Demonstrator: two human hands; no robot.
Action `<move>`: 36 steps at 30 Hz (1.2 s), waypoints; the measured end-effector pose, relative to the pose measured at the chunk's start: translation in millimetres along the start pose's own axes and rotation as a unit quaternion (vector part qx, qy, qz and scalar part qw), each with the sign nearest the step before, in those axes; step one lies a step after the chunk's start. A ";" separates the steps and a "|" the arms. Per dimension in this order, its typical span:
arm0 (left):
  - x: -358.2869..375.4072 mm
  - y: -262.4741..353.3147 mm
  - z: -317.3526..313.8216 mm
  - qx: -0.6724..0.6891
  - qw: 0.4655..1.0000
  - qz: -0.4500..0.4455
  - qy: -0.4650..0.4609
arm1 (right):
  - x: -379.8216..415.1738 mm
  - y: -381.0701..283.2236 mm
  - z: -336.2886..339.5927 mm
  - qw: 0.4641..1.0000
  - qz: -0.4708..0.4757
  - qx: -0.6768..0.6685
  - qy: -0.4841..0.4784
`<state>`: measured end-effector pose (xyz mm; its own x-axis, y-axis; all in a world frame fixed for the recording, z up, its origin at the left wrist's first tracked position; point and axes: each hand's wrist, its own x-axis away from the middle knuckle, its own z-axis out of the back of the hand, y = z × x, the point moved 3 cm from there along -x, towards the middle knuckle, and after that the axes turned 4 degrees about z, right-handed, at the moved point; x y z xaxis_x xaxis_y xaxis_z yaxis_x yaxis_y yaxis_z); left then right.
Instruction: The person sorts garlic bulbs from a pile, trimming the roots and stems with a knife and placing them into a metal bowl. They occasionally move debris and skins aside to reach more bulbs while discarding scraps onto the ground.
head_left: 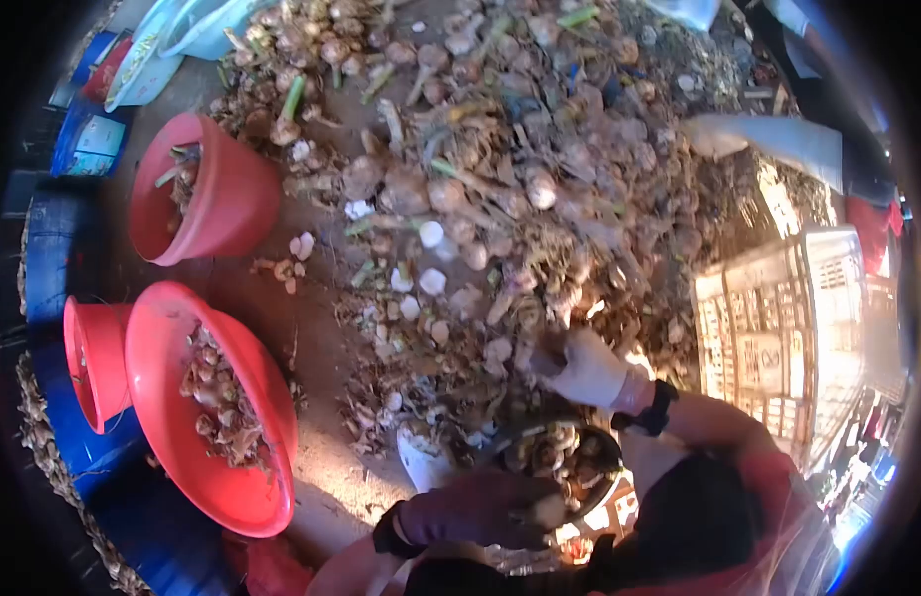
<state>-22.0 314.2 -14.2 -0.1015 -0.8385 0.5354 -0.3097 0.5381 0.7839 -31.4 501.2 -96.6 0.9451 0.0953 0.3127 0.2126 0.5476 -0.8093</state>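
Observation:
My right hand (584, 370), in a pale glove with a dark band at the wrist, is at the near edge of a big heap of bulbs (540, 189) that look like garlic. Its fingers are bent around something dark that I cannot make out. Below it, my left hand (490, 509), in a darker glove, reaches over the near side of a round dark bowl (617, 459) of bulbs. A brownish thing, probably a bulb, shows at its fingertips. Loose dry leaves and pale pieces lie between the heap and the bowl.
A large red basin (147, 397) with bulbs, a small red bucket (88, 363) and a red bucket (237, 194) stand at the left. Plastic crates (758, 338) are at the right. Another person's sleeved arm (778, 144) reaches in at the upper right.

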 end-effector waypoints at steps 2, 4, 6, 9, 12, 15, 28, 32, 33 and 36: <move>-8.4 -14.9 21.1 0.072 0.995 0.060 0.040 | -8.1 -14.7 8.8 1.000 0.003 -0.019 -0.014; 4.3 -20.9 67.3 -0.305 0.877 -0.186 0.321 | -11.6 -15.3 14.3 0.999 0.006 -0.033 -0.017; 18.0 -10.9 157.0 -0.420 0.730 -0.003 0.539 | -14.6 -12.6 17.4 0.999 0.012 -0.048 -0.017; 21.2 9.0 255.8 -0.484 0.607 -0.027 0.630 | -18.5 -7.0 19.7 0.996 0.009 -0.087 -0.012; 6.4 26.6 321.8 -0.442 0.662 -0.022 0.605 | -20.3 -15.3 33.2 0.993 -0.008 -0.095 -0.072; -26.6 -3.7 375.4 -0.635 0.533 -0.210 0.519 | -23.0 -1.6 29.3 0.993 0.004 -0.111 -0.039; 21.9 -115.6 155.4 -0.266 0.838 0.065 0.471 | -17.7 -17.9 30.6 0.996 0.010 -0.060 -0.063; 28.1 -93.7 87.3 0.283 0.842 -0.055 0.455 | -11.7 -15.4 15.6 0.997 0.038 -0.040 -0.059; 27.6 -84.6 75.0 0.289 0.842 -0.051 0.452 | -12.4 -19.1 10.3 0.997 0.032 -0.040 -0.063; 16.5 -78.9 56.7 0.381 0.816 -0.149 0.408 | -16.7 -12.9 -4.3 0.994 0.068 0.016 -0.088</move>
<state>-52.9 253.0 -85.0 0.6534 -0.4178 0.6313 -0.7348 -0.1493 0.6617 -48.9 489.0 -93.5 0.9057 0.3126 0.2862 0.0757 0.5450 -0.8350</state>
